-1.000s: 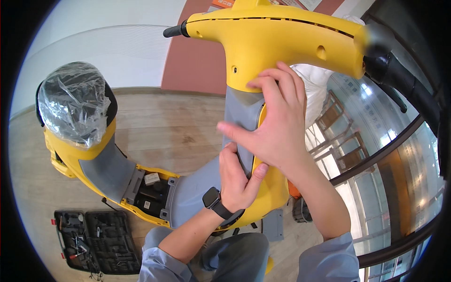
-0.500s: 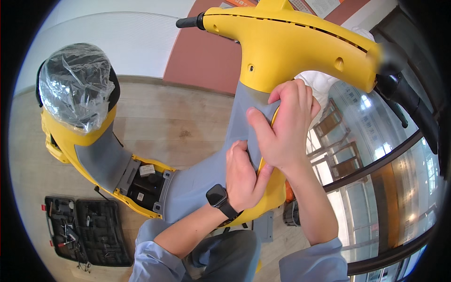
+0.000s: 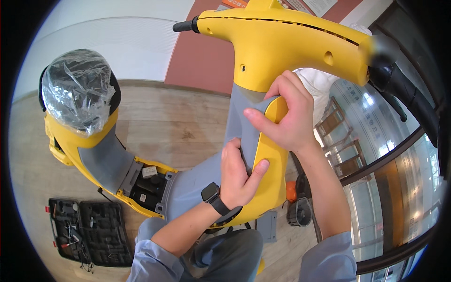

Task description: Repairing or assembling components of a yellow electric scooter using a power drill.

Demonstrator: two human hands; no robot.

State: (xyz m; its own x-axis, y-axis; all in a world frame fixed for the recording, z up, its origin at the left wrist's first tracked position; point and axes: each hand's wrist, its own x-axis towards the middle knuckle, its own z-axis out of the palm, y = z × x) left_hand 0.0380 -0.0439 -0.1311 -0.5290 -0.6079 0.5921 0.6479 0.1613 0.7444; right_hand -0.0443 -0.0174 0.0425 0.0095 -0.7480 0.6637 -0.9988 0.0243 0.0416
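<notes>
A yellow scooter with grey panels fills the middle of the view, its handlebar cover (image 3: 277,40) at the top. My left hand (image 3: 235,178), with a black watch (image 3: 213,195) on its wrist, grips the edge of the grey leg shield (image 3: 240,105); its thumb lies over the yellow front cover (image 3: 270,188). Higher on the same edge, my right hand (image 3: 293,115) is curled over the shield, with its thumb toward the grey side. Both sets of fingertips are partly hidden.
A plastic-wrapped seat (image 3: 77,91) stands at the left. An open floor compartment (image 3: 149,185) shows black parts inside. An opened black tool case (image 3: 105,235) lies on the floor at lower left; a grey panel piece (image 3: 267,226) is near my legs. Glass panes (image 3: 376,141) rise at the right.
My right hand has shifted slightly up and its forearm has swung right. The left hand has slid a little left and down. The scooter's front appears shifted slightly left.
</notes>
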